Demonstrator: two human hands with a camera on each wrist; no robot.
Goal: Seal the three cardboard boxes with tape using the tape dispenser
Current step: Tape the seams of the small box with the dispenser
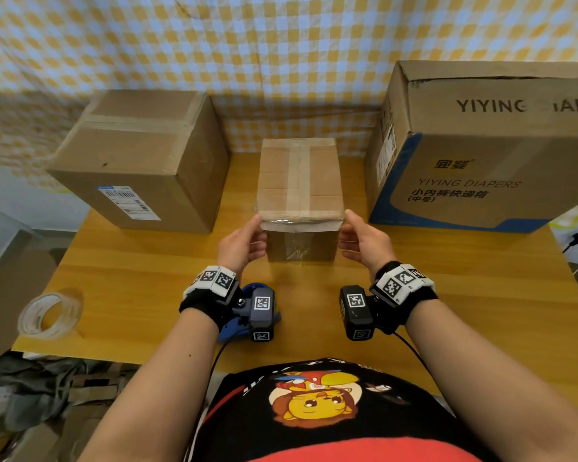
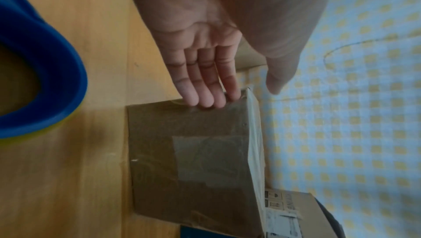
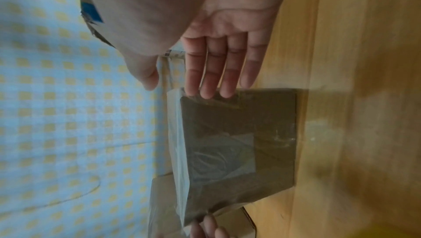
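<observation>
A small cardboard box (image 1: 301,188) with tape strips across its top stands mid-table. My left hand (image 1: 259,231) is at its left front corner and my right hand (image 1: 347,228) at its right front corner. Both hands have straight fingers. In the left wrist view the fingertips (image 2: 205,101) touch the box's (image 2: 193,152) edge; in the right wrist view the fingertips (image 3: 212,90) touch the box (image 3: 239,143) likewise. A medium taped box (image 1: 141,158) stands at the left, and a large printed diaper box (image 1: 474,161) at the right. The blue tape dispenser (image 1: 247,315) lies on the table under my left wrist.
A loose roll of clear tape (image 1: 49,316) lies near the front left corner of the wooden table (image 1: 147,278). A checked cloth (image 1: 281,61) hangs behind the boxes. Clutter sits on the floor at the left, beyond the table edge.
</observation>
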